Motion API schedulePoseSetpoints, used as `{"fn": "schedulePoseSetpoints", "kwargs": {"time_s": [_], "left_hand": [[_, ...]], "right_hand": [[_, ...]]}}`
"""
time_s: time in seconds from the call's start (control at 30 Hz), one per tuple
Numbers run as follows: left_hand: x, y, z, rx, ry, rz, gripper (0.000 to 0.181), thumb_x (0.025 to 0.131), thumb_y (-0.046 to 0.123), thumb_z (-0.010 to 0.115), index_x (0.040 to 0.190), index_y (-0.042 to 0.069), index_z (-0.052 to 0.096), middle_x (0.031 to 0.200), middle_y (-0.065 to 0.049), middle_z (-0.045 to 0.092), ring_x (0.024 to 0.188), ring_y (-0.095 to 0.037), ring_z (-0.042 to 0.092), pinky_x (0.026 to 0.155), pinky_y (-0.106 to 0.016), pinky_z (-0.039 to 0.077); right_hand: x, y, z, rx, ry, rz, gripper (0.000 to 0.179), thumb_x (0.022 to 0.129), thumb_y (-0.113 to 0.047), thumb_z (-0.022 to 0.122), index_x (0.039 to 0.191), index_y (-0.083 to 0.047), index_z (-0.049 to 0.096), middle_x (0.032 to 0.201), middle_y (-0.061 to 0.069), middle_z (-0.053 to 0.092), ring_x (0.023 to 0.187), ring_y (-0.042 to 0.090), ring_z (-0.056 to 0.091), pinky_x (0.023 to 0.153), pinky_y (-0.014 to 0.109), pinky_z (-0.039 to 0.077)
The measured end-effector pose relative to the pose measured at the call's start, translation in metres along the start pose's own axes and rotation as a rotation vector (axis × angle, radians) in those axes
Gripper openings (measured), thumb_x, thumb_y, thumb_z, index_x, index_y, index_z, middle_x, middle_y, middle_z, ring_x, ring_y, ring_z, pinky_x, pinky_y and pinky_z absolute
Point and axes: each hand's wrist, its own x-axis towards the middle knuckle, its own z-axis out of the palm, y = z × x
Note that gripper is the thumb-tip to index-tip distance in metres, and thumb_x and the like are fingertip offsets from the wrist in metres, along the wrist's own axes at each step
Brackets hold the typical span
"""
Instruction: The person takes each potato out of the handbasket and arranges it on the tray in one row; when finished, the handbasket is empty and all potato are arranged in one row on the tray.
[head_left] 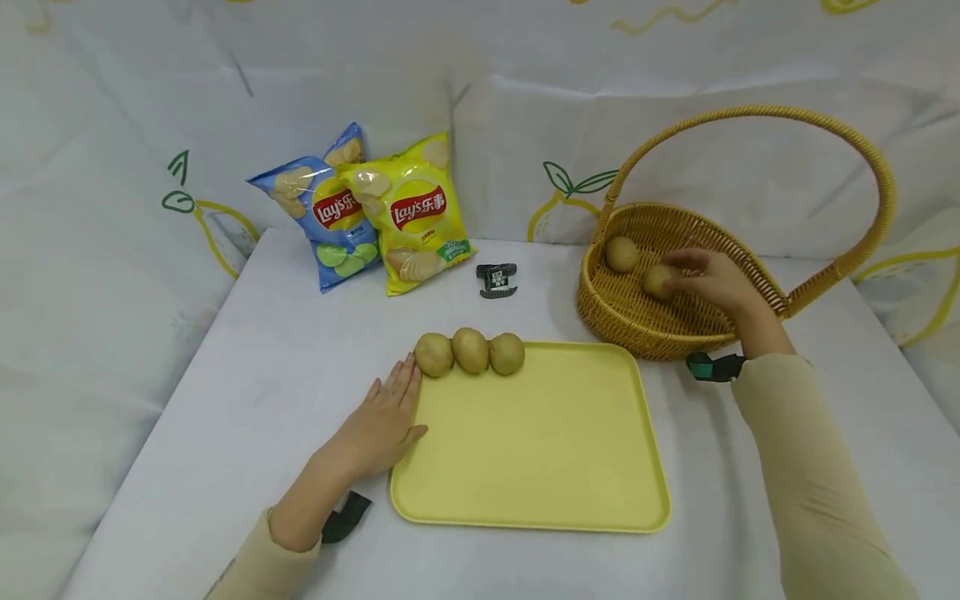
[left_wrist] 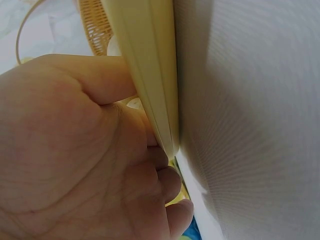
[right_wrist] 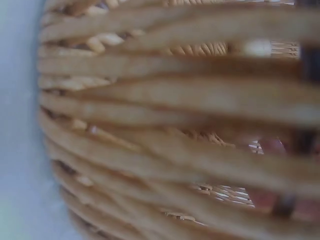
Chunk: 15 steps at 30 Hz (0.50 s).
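My left hand [head_left: 384, 425] lies along the left side of a yellow tray [head_left: 540, 450], fingers extended and touching its edge. In the left wrist view the thumb [left_wrist: 107, 77] reaches over the tray's rim [left_wrist: 150, 70]. Along the tray's far left edge sit three round, tan-green potatoes [head_left: 470, 351] in a row. Inside a wicker basket [head_left: 630, 333] at the right, my right hand [head_left: 716, 283] pinches a potato [head_left: 657, 282] between thumb and fingers. Another potato [head_left: 622, 254] rests beside it in the basket. Close-up weave [right_wrist: 165, 100] fills the right wrist view and hides most of that hand.
A blue chip bag [head_left: 337, 212] and a yellow chip bag [head_left: 416, 212] lean at the back left. Near them lies a small black packet [head_left: 497, 281]. The basket's tall handle [head_left: 881, 183] arches over its right side. White cloth [head_left: 262, 375] covers the table.
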Motion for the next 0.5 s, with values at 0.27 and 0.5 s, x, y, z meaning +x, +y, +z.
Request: {"fn": "schedulePoseSetpoints", "kwargs": {"time_s": [0.27, 0.5], "left_hand": [[-0.0006, -0.0005, -0.0018, 0.000, 0.001, 0.000, 0.073, 0.099, 0.027, 0.049, 0.145, -0.013, 0.010, 0.154, -0.025, -0.002, 0.142, -0.038, 0.002, 0.111, -0.055, 0.013], [-0.0001, -0.0002, -0.0013, -0.001, -0.006, 0.000, 0.074, 0.099, 0.028, 0.049, 0.145, -0.012, 0.009, 0.154, -0.025, -0.002, 0.142, -0.037, 0.002, 0.111, -0.054, 0.013]], "right_hand": [[0.0021, -0.0007, 0.0025, -0.004, -0.069, 0.037, 0.066, 0.086, -0.030, 0.070, 0.138, 0.002, 0.043, 0.141, 0.024, 0.038, 0.131, 0.039, 0.029, 0.106, 0.058, 0.022], [-0.0025, -0.0026, 0.0026, 0.009, -0.114, 0.069, 0.073, 0.089, -0.032, 0.066, 0.143, 0.004, 0.033, 0.143, 0.028, 0.033, 0.131, 0.041, 0.029, 0.106, 0.056, 0.023]]}}
